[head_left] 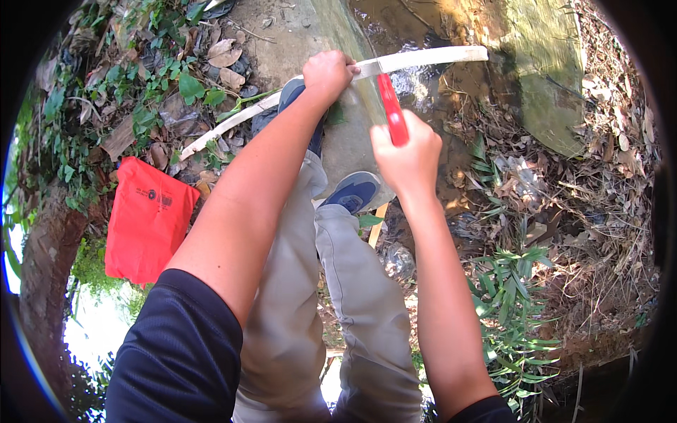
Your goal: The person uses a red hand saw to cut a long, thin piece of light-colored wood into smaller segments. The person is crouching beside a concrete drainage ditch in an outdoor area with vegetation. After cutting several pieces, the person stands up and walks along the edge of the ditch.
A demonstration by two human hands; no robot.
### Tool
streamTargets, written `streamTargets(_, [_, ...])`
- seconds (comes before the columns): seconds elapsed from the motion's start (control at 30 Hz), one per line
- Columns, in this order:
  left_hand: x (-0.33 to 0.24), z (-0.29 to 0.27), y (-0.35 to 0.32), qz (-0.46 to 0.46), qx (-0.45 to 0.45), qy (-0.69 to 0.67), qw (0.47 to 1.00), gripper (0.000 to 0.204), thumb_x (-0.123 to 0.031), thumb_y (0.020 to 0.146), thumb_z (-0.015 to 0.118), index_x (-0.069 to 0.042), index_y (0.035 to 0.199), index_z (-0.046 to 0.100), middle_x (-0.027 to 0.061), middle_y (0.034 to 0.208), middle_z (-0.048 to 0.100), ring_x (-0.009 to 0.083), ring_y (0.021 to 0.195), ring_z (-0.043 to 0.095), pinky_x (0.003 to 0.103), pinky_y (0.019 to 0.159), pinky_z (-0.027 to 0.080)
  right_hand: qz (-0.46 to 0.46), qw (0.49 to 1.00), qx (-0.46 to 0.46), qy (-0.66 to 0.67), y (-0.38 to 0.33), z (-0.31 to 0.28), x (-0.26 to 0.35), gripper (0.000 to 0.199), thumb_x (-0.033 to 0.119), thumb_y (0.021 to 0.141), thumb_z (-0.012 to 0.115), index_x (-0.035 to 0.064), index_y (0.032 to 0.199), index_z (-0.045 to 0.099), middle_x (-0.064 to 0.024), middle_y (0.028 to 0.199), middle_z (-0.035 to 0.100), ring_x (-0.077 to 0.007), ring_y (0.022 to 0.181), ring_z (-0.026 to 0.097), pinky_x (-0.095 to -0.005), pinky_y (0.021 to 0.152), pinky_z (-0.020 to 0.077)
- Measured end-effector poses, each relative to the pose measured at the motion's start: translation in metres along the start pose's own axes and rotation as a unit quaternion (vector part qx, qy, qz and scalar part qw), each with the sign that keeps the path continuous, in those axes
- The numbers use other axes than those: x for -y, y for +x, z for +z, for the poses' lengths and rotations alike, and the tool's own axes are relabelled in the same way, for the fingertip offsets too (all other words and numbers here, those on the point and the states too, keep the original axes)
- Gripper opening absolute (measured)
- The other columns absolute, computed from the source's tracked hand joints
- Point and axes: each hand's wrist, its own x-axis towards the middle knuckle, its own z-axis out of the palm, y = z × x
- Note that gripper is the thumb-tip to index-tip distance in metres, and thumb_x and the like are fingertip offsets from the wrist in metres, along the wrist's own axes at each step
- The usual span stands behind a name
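**Inspector:** One pale peeled stick (pixel 423 58), long and slightly curved, is held across the view above a shallow stream (pixel 416 92). The left hand (pixel 328 73) is wrapped tight around its middle. The right hand (pixel 406 156) is fisted around the red handle of one knife (pixel 391 109), whose blade end meets the stick just beside the left hand.

**Clerk:** Hazards?

**Inspector:** In my judgement, the blade works very near the left knuckles; a slip along the smooth wood could reach them. The free ends are unsupported, so the stick may twist in the grip. Footing is also a concern: two blue shoes (pixel 355 190) rest on a concrete ledge (pixel 352 141) at the water's edge.

**Clerk:** Remaining count?

**Inspector:** One red bag (pixel 147 222) on the leaf-littered bank to the left, well apart from both hands.
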Motion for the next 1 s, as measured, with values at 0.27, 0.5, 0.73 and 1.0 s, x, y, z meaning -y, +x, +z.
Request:
streamTargets(0.27, [0.002, -0.002, 0.002, 0.029, 0.024, 0.007, 0.999, 0.028, -0.045, 0.083, 0.073, -0.028, 0.104, 0.08, 0.0127, 0.093, 0.075, 0.0323, 0.087, 0.073, 0.045, 0.078, 0.058, -0.007, 1.0, 0.004, 0.011, -0.002, 0.001, -0.013, 0.013, 0.009, 0.078, 0.067, 0.0017, 0.073, 0.057, -0.0111, 0.056, 0.056, -0.0188, 0.049, 0.054, -0.0346, 0.053, 0.0455])
streamTargets(0.5, [0.005, 0.008, -0.003, 0.012, 0.008, 0.009, 1.0, 0.031, -0.048, 0.08, 0.075, -0.029, 0.103, 0.08, 0.0124, 0.095, 0.075, 0.0314, 0.088, 0.073, 0.043, 0.08, 0.058, -0.037, 0.995, -0.023, 0.087, -0.086, -0.04, -0.007, 0.007, 0.004, 0.077, 0.063, -0.0002, 0.074, 0.059, -0.0065, 0.055, 0.051, -0.0122, 0.05, 0.056, -0.0295, 0.052, 0.0468])
streamTargets(0.73, [0.006, -0.004, 0.001, -0.014, 0.007, -0.013, 1.0, 0.029, -0.047, 0.079, 0.076, -0.03, 0.102, 0.08, 0.0124, 0.091, 0.075, 0.0315, 0.085, 0.072, 0.043, 0.076, 0.057, -0.004, 0.997, -0.014, 0.078, -0.052, -0.006, -0.03, 0.008, 0.009, 0.077, 0.067, 0.0033, 0.079, 0.061, -0.0097, 0.058, 0.056, -0.0227, 0.049, 0.06, -0.0334, 0.054, 0.0485])
streamTargets(1.0, [0.002, 0.002, -0.004, -0.036, -0.011, -0.012, 0.999, 0.032, -0.052, 0.08, 0.074, -0.03, 0.103, 0.08, 0.0117, 0.089, 0.075, 0.0304, 0.085, 0.073, 0.041, 0.075, 0.056, -0.027, 0.999, -0.013, 0.038, -0.012, 0.024, -0.03, 0.017, 0.011, 0.077, 0.069, 0.0009, 0.076, 0.054, -0.0173, 0.062, 0.061, -0.0374, 0.058, 0.065, -0.0407, 0.055, 0.0506])
